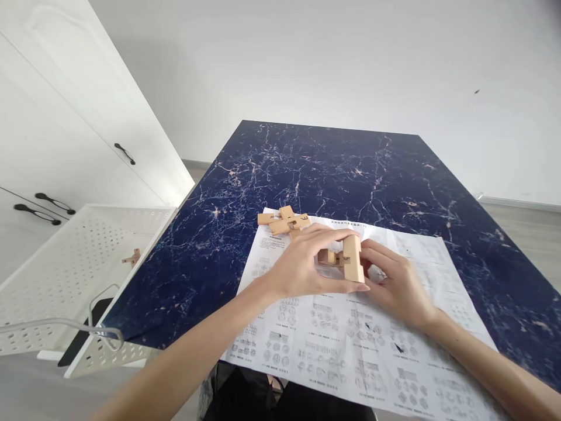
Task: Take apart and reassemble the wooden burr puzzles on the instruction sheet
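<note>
A partly joined wooden puzzle of light notched blocks sits just above a printed instruction sheet. My left hand curls round its left side, fingers over the top and thumb below. From the right, my right hand grips the same puzzle with closed fingers. Several loose wooden puzzle pieces lie piled at the sheet's far left corner, a short way beyond my left hand.
The sheet lies on a dark blue marbled table. A white perforated cart stands to the left, with a small wooden piece and a black flat object in it. White cabinets rise behind it.
</note>
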Demonstrator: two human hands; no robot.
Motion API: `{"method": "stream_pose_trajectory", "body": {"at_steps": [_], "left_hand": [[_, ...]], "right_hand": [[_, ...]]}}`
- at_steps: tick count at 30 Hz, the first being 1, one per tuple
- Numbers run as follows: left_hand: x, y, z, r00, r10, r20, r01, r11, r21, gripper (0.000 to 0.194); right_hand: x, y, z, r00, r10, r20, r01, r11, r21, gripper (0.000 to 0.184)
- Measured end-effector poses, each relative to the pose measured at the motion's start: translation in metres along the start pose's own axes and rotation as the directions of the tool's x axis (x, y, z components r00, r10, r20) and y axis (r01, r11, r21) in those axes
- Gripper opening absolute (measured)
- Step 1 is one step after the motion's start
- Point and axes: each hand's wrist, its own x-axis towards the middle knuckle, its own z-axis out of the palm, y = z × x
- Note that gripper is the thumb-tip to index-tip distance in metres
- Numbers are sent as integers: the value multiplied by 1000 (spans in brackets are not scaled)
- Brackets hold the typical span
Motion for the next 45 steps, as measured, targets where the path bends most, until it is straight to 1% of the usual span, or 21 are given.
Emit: {"method": "stream_pose_trajectory", "body": {"at_steps": [2,4,6,8,10,11,14,18,21,23,27,28,30,33,35,37,39,42,45], "left_hand": [[1,0,0,997,11,-72,-8,999,35,69],[2,-1,-1,979,19,-205,6,993,122,67],[2,-4,-3,934,32,-356,68,962,264,61],[2,-8,-6,887,20,-460,179,906,385,56],[2,-13,-10,862,-5,-507,266,855,445,55],[2,-15,-12,854,-7,-521,288,839,461,55],[2,-19,-15,842,21,-539,311,798,516,56],[0,-24,-12,856,-13,-517,360,732,578,53],[-3,-27,-8,870,-48,-491,379,701,603,49],[-4,-29,-6,877,-47,-478,374,691,618,50],[-5,-29,-5,893,-8,-450,332,687,646,58],[-5,-28,-5,896,3,-444,318,693,647,57],[-3,-24,-6,901,37,-433,275,723,634,49],[-1,-16,-8,912,98,-399,165,802,574,30],[0,-11,-9,934,102,-343,96,852,514,19],[0,-6,-9,963,81,-256,50,883,466,19],[0,-4,-10,984,58,-167,20,900,435,23],[0,-3,-11,996,27,-84,8,921,390,31],[-1,-5,-11,1000,12,-21,-3,927,374,33]], "right_hand": [[0,2,0,1000,21,-11,-22,1000,-15,11],[0,4,-1,997,79,-27,-80,996,-36,9],[1,5,-2,987,157,-41,-160,986,-56,10],[2,7,-3,973,222,-65,-226,972,-62,16],[3,9,-3,962,260,-87,-265,963,-54,21],[3,10,-3,957,272,-97,-278,959,-49,22],[2,12,-3,951,292,-102,-296,954,-37,26],[1,12,-3,947,304,-102,-307,951,-16,25],[1,11,-3,943,317,-98,-319,948,-4,24],[2,10,-4,940,327,-99,-327,945,13,24],[2,9,-5,925,370,-83,-363,928,81,27],[2,8,-5,920,384,-73,-376,921,103,27],[2,7,-6,909,416,-43,-406,902,148,28],[2,4,-8,896,444,4,-435,875,211,28],[2,3,-9,897,441,27,-433,867,245,29],[2,2,-10,904,425,37,-418,866,274,29],[3,1,-10,908,417,46,-411,862,297,29],[3,2,-11,902,427,68,-427,853,300,31],[2,2,-12,894,442,74,-444,851,280,34]]}}
